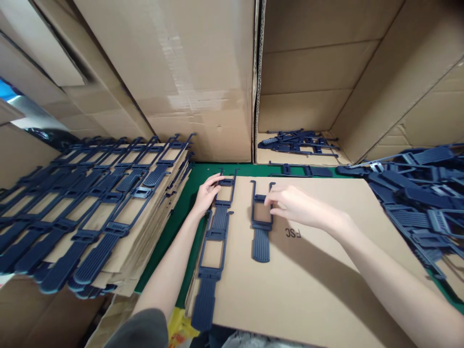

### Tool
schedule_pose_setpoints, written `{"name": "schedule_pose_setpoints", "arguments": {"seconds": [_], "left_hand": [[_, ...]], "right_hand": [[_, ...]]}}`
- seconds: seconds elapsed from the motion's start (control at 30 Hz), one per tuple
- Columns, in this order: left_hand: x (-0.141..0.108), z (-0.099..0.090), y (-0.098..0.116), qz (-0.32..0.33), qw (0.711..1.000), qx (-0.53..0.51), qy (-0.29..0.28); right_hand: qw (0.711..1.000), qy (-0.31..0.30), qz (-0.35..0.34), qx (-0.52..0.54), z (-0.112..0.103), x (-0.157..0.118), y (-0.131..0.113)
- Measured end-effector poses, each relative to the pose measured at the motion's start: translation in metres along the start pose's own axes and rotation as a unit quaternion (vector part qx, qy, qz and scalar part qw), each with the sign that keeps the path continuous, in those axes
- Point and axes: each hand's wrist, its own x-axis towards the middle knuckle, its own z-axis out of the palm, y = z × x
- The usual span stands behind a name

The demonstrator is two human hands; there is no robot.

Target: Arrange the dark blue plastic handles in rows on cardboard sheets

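A flat cardboard sheet (pixel 308 285) marked "FSC" lies before me. Along its left edge, two dark blue plastic frame parts with ribbed tabs form a column: an upper frame part (pixel 219 217) and a lower frame part (pixel 203 299). My left hand (pixel 207 195) is closed on the upper one's left side, fingers and thumb at its top. Farther right lies a single frame part (pixel 261 244), tab toward me. My right hand (pixel 290 205) pinches its right side near the hooked end; the fingertips are partly hidden.
At left, a tall stack of cardboard layers (pixel 145 251) carries rows of similar parts. A loose pile of parts (pixel 416 193) is at right. An open carton (pixel 300 101) at the back holds more, and one part (pixel 313 171) lies on the green table (pixel 239 170).
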Motion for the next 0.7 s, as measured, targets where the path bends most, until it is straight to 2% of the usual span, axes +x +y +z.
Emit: {"name": "schedule_pose_setpoints", "arguments": {"seconds": [0.13,0.23,0.33,0.43,0.6,0.63,0.7], "left_hand": [[0.000,0.000,0.000,0.001,1.000,-0.001,0.001],[0.000,0.001,-0.001,0.003,1.000,-0.002,0.003],[0.000,0.001,0.000,0.004,1.000,-0.003,0.001],[0.001,0.001,0.000,0.004,1.000,0.000,-0.002],[0.001,0.001,0.000,0.005,1.000,0.000,-0.002],[0.001,0.001,0.000,0.005,1.000,0.000,-0.001],[0.000,0.001,0.001,0.005,1.000,0.000,0.000]], "right_hand": [[0.999,0.022,0.023,-0.041,0.021,0.010,0.012],[0.996,0.075,0.028,-0.047,0.034,0.015,0.008],[0.992,0.102,0.026,-0.071,0.041,0.018,0.002],[0.989,0.106,0.039,-0.097,0.043,0.019,0.002],[0.987,0.093,0.093,-0.089,0.033,0.015,0.005],[0.987,0.097,0.087,-0.088,0.031,0.015,0.003],[0.991,0.104,0.028,-0.081,0.031,0.015,-0.005]]}}
